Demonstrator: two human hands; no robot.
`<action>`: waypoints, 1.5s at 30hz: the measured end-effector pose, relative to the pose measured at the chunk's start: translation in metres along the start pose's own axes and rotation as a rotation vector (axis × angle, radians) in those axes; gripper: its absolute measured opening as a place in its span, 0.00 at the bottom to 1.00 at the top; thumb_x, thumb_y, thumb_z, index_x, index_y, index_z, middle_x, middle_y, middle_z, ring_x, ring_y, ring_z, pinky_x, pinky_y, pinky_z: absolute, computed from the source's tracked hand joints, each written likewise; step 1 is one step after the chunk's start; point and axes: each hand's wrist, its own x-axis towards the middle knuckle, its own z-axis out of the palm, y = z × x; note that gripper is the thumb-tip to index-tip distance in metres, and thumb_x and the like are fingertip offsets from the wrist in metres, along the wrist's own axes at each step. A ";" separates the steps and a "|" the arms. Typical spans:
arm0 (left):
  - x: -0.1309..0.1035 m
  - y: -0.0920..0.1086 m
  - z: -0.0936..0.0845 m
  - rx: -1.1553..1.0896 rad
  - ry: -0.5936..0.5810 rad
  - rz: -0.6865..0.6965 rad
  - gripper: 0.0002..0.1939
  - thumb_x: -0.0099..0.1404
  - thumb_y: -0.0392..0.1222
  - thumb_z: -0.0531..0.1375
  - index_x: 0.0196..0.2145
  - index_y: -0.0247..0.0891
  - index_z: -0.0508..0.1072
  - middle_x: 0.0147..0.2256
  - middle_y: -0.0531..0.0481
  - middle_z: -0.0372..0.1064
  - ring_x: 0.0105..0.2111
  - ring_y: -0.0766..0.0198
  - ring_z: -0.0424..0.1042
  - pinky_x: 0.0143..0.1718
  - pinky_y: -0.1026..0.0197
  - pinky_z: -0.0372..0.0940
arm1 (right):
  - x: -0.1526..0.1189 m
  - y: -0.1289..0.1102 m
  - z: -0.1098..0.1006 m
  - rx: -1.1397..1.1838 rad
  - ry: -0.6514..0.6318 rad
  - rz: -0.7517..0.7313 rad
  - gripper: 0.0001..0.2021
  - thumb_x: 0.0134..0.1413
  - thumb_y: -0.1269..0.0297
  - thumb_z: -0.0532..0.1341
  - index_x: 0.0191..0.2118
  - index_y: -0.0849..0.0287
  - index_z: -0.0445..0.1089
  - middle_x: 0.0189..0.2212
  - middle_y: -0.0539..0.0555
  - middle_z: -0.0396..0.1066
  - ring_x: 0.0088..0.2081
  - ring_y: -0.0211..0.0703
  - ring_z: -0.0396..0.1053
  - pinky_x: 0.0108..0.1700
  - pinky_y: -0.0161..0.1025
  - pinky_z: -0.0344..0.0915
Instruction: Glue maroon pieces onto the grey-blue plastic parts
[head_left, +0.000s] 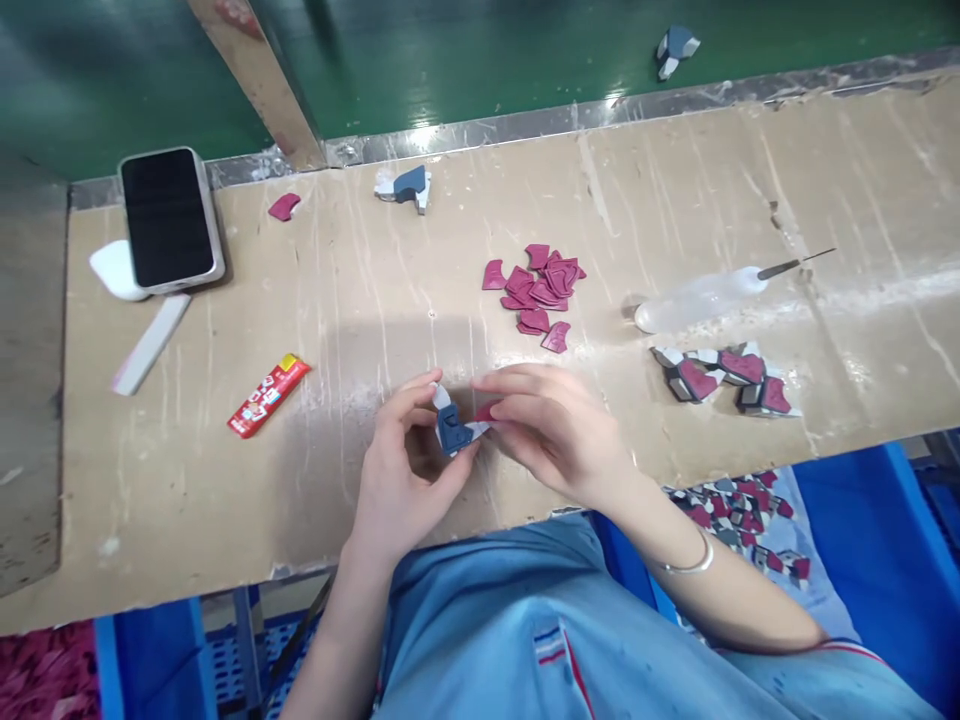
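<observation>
Near the table's front edge, my left hand [409, 465] grips a small dark-blue and white plastic part [452, 428] between thumb and fingers. My right hand [559, 430] pinches a small dark-red plastic piece [487, 410], partly hidden by the fingers, close against the white arm of that part. Just beyond my hands lies a loose pile of similar dark-red pieces [544, 285]. To the right rest several joined parts [724, 378] with red pieces on them. Farther back sits another blue and white part [409, 187].
A thin-tipped tool with a clear handle [701, 298] lies at right. At left are a phone-like device [171, 218], a white strip [152, 343] and a red packet [268, 395]. A blue bin [874, 540] below right holds finished-looking parts. One part [676, 48] lies on the green surface.
</observation>
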 end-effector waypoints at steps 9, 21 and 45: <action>-0.002 -0.001 -0.004 0.031 -0.053 0.020 0.29 0.67 0.33 0.68 0.62 0.46 0.67 0.66 0.34 0.73 0.42 0.62 0.82 0.44 0.58 0.79 | 0.006 -0.008 -0.002 -0.003 -0.054 -0.174 0.12 0.76 0.75 0.57 0.50 0.60 0.79 0.40 0.57 0.86 0.40 0.42 0.83 0.41 0.38 0.80; -0.003 0.002 -0.004 -0.079 -0.041 -0.002 0.26 0.67 0.32 0.70 0.59 0.44 0.70 0.65 0.34 0.73 0.43 0.64 0.84 0.43 0.64 0.79 | 0.005 0.000 -0.001 0.033 -0.083 -0.204 0.15 0.80 0.72 0.53 0.52 0.62 0.79 0.41 0.57 0.87 0.42 0.42 0.84 0.42 0.38 0.80; 0.000 0.014 -0.009 -0.492 -0.018 -0.102 0.20 0.74 0.33 0.68 0.59 0.50 0.77 0.66 0.46 0.76 0.41 0.70 0.85 0.46 0.67 0.79 | -0.002 -0.010 0.002 0.488 -0.144 0.274 0.16 0.71 0.68 0.69 0.60 0.56 0.76 0.47 0.56 0.85 0.43 0.41 0.83 0.44 0.35 0.82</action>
